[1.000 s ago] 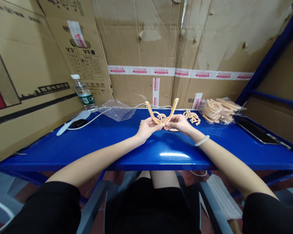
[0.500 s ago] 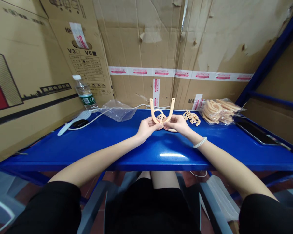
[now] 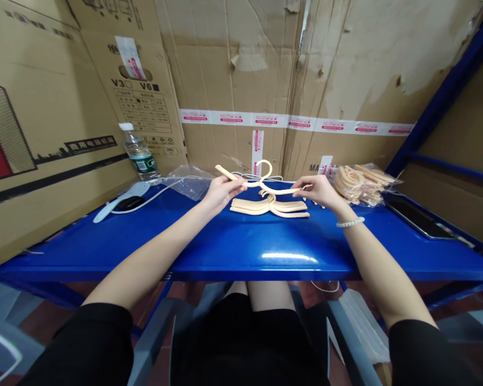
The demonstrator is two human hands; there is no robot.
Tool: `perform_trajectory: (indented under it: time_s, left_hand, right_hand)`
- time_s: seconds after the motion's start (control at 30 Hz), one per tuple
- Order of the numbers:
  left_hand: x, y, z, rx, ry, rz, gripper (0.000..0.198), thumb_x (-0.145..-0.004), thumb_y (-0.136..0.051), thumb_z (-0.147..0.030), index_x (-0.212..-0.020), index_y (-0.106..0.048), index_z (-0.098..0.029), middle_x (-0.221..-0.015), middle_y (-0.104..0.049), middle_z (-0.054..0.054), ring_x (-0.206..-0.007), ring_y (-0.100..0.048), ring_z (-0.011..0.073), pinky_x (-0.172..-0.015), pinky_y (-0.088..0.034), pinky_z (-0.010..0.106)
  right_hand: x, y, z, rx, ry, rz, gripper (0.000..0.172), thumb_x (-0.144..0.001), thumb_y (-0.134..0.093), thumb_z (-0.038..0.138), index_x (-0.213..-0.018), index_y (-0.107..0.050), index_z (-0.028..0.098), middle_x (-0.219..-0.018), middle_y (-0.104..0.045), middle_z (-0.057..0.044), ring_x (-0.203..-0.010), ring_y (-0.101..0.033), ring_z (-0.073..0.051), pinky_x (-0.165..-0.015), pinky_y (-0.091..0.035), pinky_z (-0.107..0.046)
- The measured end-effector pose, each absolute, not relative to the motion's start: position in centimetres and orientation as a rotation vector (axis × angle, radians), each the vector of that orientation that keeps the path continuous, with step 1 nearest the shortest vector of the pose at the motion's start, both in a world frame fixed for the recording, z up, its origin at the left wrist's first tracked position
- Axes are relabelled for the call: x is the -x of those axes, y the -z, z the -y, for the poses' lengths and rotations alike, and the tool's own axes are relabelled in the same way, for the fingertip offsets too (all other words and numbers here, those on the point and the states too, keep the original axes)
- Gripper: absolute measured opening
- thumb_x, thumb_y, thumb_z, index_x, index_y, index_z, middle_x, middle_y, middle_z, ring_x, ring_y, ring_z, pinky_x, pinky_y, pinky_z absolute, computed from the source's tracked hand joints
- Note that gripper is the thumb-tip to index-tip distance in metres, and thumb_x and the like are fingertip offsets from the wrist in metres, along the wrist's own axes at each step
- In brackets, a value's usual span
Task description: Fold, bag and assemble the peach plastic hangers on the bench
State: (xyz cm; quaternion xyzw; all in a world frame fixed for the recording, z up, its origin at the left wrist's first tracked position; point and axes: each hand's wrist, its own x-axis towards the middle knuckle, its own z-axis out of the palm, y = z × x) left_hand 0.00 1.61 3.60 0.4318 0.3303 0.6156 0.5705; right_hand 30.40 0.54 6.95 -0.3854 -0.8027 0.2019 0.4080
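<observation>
A beige plastic clothes hanger is spread out above the table, its hook pointing up. My left hand pinches its left arm, whose end sticks out beyond the fingers. At the tip of the right arm, my right hand has its fingers closed on the hanger. Just below lies a stack of similar beige hangers on the blue table. Small beige pieces beside my right hand are mostly hidden behind it.
Clear bags of beige hanger parts sit at the back right, near a dark phone-like slab. On the left are a water bottle, a pale-blue handled object, a black oval item, a cable and a crumpled plastic bag.
The hanger's arms, folded up in a U before, are now spread outward with the hook upward. My hands have moved apart, uncovering the hanger stack.
</observation>
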Motion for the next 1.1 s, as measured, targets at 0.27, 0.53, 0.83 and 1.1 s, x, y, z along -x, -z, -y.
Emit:
perform_trajectory:
  time_s: [0.27,0.53,0.83,1.1]
  left_hand:
    - [3.5,-4.0,-2.8,-1.521,-1.196,-0.937,0.024,-0.064,-0.087,-0.017,-0.082,-0.072,-0.012,-0.075,-0.074,0.006,-0.074,-0.071,0.0179,-0.078,-0.058,0.031]
    - [4.2,-3.7,-3.0,-2.588,-0.686,-0.887,0.024,-0.075,-0.08,-0.039,-0.077,-0.071,-0.017,-0.082,-0.073,0.003,-0.079,-0.066,0.0183,-0.074,-0.046,0.028]
    - [3.4,-2.7,-3.2,-2.914,-0.458,-0.915,0.02,-0.083,-0.077,-0.034,-0.075,-0.07,-0.017,-0.091,-0.069,0.005,-0.087,-0.064,0.0205,-0.079,-0.045,0.029]
    - [3.3,-1.6,-3.8,-2.949,-0.455,-1.176,0.006,-0.087,-0.07,-0.022,-0.083,-0.071,-0.017,-0.091,-0.071,0.005,-0.083,-0.067,0.0198,-0.072,-0.046,0.027]
  right_hand:
    - [-32.2,-7.7,-1.2,1.212,-0.339,2.429,0.019,-0.068,-0.079,0.035,-0.071,-0.074,0.018,-0.069,-0.071,-0.003,-0.063,-0.062,-0.017,-0.06,-0.045,-0.028]
    - [-32.5,-7.3,-1.2,1.504,-0.431,2.684,0.021,-0.063,-0.081,0.035,-0.075,-0.074,0.018,-0.071,-0.072,-0.002,-0.07,-0.065,-0.019,-0.063,-0.042,-0.028]
    - [-32.0,-7.0,-1.3,1.691,-0.597,2.67,0.02,-0.067,-0.082,0.033,-0.076,-0.073,0.018,-0.074,-0.074,-0.003,-0.074,-0.07,-0.021,-0.063,-0.046,-0.027]
    - [-31.5,-6.2,-2.0,1.794,-0.069,2.664,0.005,-0.073,-0.08,0.017,-0.077,-0.078,0.02,-0.076,-0.077,-0.001,-0.078,-0.072,-0.019,-0.069,-0.046,-0.025]
